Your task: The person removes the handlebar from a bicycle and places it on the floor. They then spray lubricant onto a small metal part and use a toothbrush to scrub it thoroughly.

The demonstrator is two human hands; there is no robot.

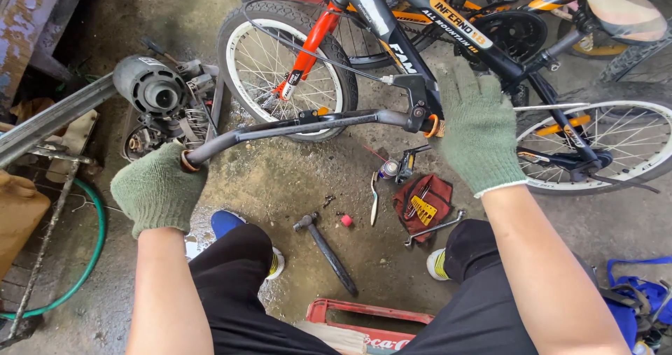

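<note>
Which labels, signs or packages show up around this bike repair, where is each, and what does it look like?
Frame decal: top centre on the black bike tube, slanted orange and white lettering.
Red crate: bottom centre by the knees, rectangular, white script.
Small can: on the floor beside the red cloth, cylindrical, colourful label.

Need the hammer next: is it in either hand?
No, the hammer lies on the floor while both gloved hands grip the handlebar.

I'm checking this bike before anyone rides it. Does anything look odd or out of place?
Yes. The black metal handlebar has bare ends with no grips: the green-gloved left hand closes over one, the green-gloved right hand rests by the brake lever. A black hammer and spanner lie loose on the concrete floor.
</note>
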